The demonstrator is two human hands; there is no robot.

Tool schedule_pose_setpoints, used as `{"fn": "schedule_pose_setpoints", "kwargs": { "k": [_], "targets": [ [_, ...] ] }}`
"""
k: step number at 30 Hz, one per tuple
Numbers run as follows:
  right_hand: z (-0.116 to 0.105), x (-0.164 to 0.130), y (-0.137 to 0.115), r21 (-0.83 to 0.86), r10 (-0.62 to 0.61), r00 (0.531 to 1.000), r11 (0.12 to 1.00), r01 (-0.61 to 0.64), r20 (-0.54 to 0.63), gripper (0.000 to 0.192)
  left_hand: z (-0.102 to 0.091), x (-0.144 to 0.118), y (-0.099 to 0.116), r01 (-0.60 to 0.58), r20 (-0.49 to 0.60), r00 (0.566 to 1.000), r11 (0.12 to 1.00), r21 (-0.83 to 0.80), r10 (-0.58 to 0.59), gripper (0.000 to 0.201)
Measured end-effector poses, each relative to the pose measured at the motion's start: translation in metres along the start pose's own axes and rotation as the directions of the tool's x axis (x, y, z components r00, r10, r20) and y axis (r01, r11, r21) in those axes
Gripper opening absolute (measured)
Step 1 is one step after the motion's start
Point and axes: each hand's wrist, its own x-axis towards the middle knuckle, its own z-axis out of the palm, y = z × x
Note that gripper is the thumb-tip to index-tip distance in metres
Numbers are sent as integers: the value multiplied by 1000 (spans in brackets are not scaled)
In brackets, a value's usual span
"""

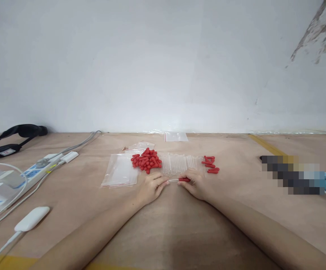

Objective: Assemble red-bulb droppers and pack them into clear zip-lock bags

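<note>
My left hand (149, 187) pinches the clear end of a thin glass dropper tube (173, 180). My right hand (195, 183) grips the red rubber bulb (184, 179) at the tube's other end. Both hands rest on the brown table (163, 228). Just beyond them lies a row of clear tubes (180, 163). A pile of red rubber bulbs (146, 160) sits to its left, and a few finished red-capped droppers (210, 164) lie to its right.
Clear plastic bags (120, 171) lie left of the red pile, another bag (176, 137) near the wall. A power strip (32, 173) with cables, a white adapter (32, 218) and a black strap (13, 138) occupy the left. A blurred object (292, 175) lies at right.
</note>
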Motion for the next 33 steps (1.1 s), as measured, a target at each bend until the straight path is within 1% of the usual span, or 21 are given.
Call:
{"fn": "schedule_pose_setpoints", "kwargs": {
  "k": [4,7,9,12,14,15,17,18,20,21,23,24,25,26,27,28,29,31,33],
  "targets": [
    [0,1,0,3,-21,1000,1000,21,24,9,1,-1,-2,-12,12,1000,1000,-7,12,21],
    [-2,3,0,23,-9,1000,1000,9,24,9,0,0,-1,-13,9,1000,1000,-3,13,21],
    [-4,4,-1,82,39,999,996,-40,22,10,0,1,0,11,-5,1000,1000,0,-11,21],
    [-4,7,-3,246,191,981,953,-180,-22,15,-1,4,3,38,-44,998,999,-22,-39,20],
    [-2,10,-4,394,321,945,877,-275,-56,24,-3,5,5,30,-35,999,998,-56,-32,19],
    [-1,12,-3,470,381,922,828,-307,-69,28,-5,5,6,27,-27,999,997,-72,-29,22],
    [-3,18,-1,594,476,875,730,-339,-86,36,-8,5,7,58,-15,998,995,-82,-59,32],
    [-8,23,2,631,518,850,693,-348,-101,38,-9,5,7,84,-14,996,994,-75,-86,35],
    [-26,32,12,643,595,792,663,-384,-140,38,-11,4,7,132,-17,991,990,-54,-133,34],
    [-39,36,19,614,637,753,664,-427,-165,38,-11,4,6,146,-16,989,988,-46,-147,32],
    [-70,41,39,485,692,691,688,-540,-211,42,-10,3,4,147,-15,989,988,-41,-148,29],
    [-85,40,51,401,698,675,704,-586,-239,42,-9,3,3,141,-10,990,989,-43,-142,27],
    [-99,38,65,301,689,670,724,-620,-277,40,-7,3,3,133,-1,991,990,-47,-134,25],
    [-111,34,78,185,683,668,727,-661,-296,38,-6,3,2,124,12,992,991,-52,-124,24],
    [-119,29,92,58,679,677,717,-695,-285,36,-5,3,2,114,25,993,992,-57,-113,22],
    [-124,22,104,-60,691,676,687,-724,-255,35,-4,3,1,106,36,994,993,-59,-104,20],
    [-125,16,114,-154,715,658,641,-752,-237,35,-4,3,1,101,44,994,993,-59,-98,19],
    [-121,6,130,-204,739,636,602,-772,-224,36,-3,4,0,94,50,995,994,-57,-92,17],
    [-111,-1,138,-218,752,626,588,-779,-207,38,-3,4,0,91,59,994,994,-57,-88,16]
  ]
}}
